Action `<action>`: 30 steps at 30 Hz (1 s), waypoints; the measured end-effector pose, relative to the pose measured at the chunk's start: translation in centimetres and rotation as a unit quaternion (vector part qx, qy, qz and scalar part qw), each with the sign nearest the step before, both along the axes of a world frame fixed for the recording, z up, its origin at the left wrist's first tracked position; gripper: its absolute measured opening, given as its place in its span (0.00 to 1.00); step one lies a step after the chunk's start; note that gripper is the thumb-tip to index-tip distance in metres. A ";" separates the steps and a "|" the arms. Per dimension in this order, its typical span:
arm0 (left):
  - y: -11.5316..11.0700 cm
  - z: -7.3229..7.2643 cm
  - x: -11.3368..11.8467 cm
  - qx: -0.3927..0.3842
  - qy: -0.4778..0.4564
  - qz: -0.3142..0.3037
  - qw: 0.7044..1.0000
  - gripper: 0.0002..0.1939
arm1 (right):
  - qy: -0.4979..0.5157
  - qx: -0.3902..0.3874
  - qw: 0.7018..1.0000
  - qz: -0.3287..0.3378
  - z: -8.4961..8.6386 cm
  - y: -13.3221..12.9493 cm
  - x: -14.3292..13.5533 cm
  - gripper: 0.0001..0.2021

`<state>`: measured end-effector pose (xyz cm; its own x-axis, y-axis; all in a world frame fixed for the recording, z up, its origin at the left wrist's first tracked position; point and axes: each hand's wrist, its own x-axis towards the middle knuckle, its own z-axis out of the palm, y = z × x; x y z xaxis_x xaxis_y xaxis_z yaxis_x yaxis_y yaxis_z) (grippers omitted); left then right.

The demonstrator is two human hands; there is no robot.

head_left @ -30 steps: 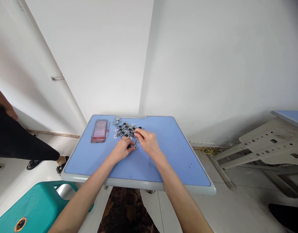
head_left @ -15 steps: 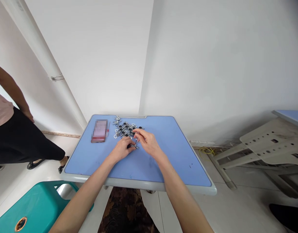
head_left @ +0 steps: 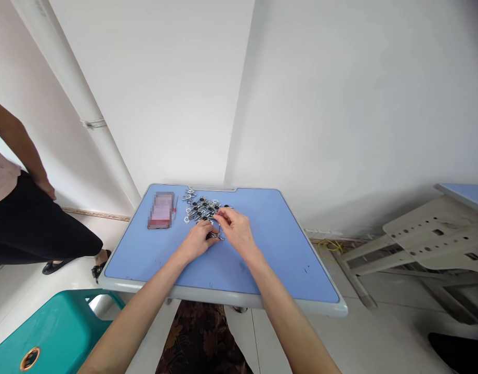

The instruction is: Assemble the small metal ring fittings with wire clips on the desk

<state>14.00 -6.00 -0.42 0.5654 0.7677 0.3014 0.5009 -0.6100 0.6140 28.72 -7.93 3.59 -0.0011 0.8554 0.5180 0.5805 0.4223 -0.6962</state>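
Note:
My left hand [head_left: 199, 240] rests on the blue table, its fingers closed round a small metal fitting [head_left: 220, 237] with a dark part, mostly covered by the fingers. Over it, my right hand [head_left: 236, 227] pinches what looks like a small screwdriver [head_left: 219, 227]. Its thin shaft points down at the fitting, and a bit of red shows between the fingers. Just beyond both hands lies a pile of metal fittings [head_left: 202, 206] with black round ends and flat plates.
A phone [head_left: 161, 210] lies at the table's [head_left: 281, 249] left, beside a thin red-ended tool [head_left: 175, 204]. A green stool [head_left: 60, 327] stands at lower left. Another person [head_left: 32, 208] is at far left. To the right are a second desk [head_left: 429, 228] and a yellow cable [head_left: 330, 245].
My right hand has lowered slightly, its fingers now closer together, and the thin shaft stands upright over the fitting. My left hand keeps its hold. The view has shifted a little.

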 end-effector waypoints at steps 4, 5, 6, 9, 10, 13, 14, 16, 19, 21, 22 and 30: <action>0.0 0.1 -0.1 0.002 0.002 -0.007 1.000 0.04 | 0.024 -0.036 0.999 0.015 -0.4 -0.1 0.3 0.08; 0.0 0.2 -0.2 0.000 0.002 -0.011 1.000 0.05 | 0.028 -0.047 0.998 0.022 -0.5 -0.1 0.4 0.08; 0.0 0.2 -0.2 -0.003 0.001 -0.015 1.000 0.05 | 0.031 -0.056 0.998 0.027 -0.6 -0.1 0.6 0.09; 0.1 0.4 -0.5 -0.023 -0.005 -0.026 0.999 0.06 | 0.045 -0.070 0.996 0.040 -0.6 -0.1 1.0 0.10; 0.1 0.4 -0.5 -0.031 -0.008 -0.030 0.999 0.06 | 0.050 -0.072 0.995 0.044 -0.6 -0.1 1.1 0.10; 0.1 0.6 -0.6 -0.046 -0.013 -0.042 0.998 0.08 | 0.060 -0.074 0.994 0.052 -0.6 -0.1 1.4 0.10; 0.1 0.6 -0.6 -0.047 -0.013 -0.044 0.998 0.08 | 0.065 -0.073 0.994 0.050 -0.5 -0.1 1.4 0.09; 0.1 0.7 -0.6 -0.047 -0.013 -0.042 0.998 0.08 | 0.074 -0.068 0.994 0.047 -0.5 -0.1 1.5 0.09; 0.1 0.6 -0.6 -0.049 -0.016 -0.035 0.998 0.08 | 0.067 -0.065 0.994 0.062 -0.4 -0.1 1.7 0.10; 0.2 0.5 -0.6 -0.053 -0.019 -0.037 0.998 0.08 | 0.062 -0.073 0.992 0.085 -0.4 -0.2 1.8 0.11; 0.2 0.5 -0.6 -0.055 -0.020 -0.040 0.998 0.08 | 0.063 -0.081 0.990 0.098 -0.3 -0.2 1.9 0.11; 0.3 1.0 -1.1 -0.060 -0.026 -0.050 0.997 0.09 | 0.102 -0.113 0.981 0.122 -0.3 0.0 2.5 0.11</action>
